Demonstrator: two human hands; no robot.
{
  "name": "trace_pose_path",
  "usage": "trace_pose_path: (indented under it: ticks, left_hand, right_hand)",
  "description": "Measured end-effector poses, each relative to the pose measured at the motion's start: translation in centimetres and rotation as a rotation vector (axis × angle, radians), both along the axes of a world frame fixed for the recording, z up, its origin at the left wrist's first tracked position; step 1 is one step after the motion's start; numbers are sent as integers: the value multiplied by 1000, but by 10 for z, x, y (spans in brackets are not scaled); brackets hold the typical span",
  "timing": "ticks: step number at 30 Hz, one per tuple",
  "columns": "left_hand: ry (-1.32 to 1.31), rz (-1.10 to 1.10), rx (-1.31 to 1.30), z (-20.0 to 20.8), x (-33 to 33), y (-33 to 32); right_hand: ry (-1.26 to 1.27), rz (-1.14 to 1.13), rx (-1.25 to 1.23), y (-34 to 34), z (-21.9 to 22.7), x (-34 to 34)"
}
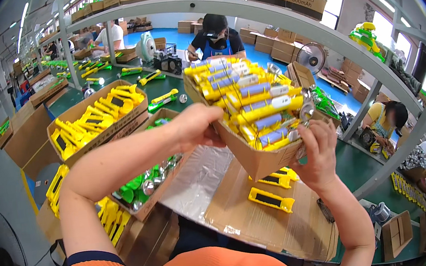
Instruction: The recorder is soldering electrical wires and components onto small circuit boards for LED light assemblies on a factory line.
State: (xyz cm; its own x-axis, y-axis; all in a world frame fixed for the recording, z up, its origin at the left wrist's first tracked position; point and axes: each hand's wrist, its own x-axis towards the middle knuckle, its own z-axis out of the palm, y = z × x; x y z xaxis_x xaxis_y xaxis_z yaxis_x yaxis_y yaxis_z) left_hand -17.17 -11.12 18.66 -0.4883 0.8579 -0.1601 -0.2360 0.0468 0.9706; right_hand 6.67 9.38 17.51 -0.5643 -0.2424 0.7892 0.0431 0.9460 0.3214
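A cardboard box (pixel 266 163) is raised and tilted over the workbench, held between my two hands. My left hand (pixel 199 126) grips its near left side, fingers curled at the edge. At the near right corner, my right hand (pixel 316 152) is closed on the box, fingertips over the rim by a silver reflector (pixel 306 111). Rows of yellow plastic housings (pixel 250 91) with bluish battery cells (pixel 269 122) and thin wires fill it. Beneath, several yellow housings (pixel 272 200) with dark strips lie on a flat cardboard sheet (pixel 244 217).
To the left stand a box of yellow housings (pixel 99 115) and a box of green parts and reflectors (pixel 148 186). A grey metal shelf frame (pixel 181 6) arches over the green bench (pixel 374 166). One person (pixel 216 39) works opposite, another (pixel 387 122) at the right.
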Motion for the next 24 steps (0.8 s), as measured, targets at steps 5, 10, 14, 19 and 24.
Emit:
trace_pose_path:
  ticks: [5,10,14,19,24]
  left_hand:
    - [83,111,43,54,34,-53]
    - [153,199,116,92,33,-109]
    - [307,267,76,137,15,-150]
    - [254,373,70,218,22,-184]
    - [372,320,8,300,-64,-235]
  right_hand:
    - [94,103,41,-36,41,11]
    - [125,231,69,-66,80,-8]
    - [215,315,123,-86,121,-36]
    - [242,311,94,-124,184,-62]
    - [346,266,70,-158,233,-85]
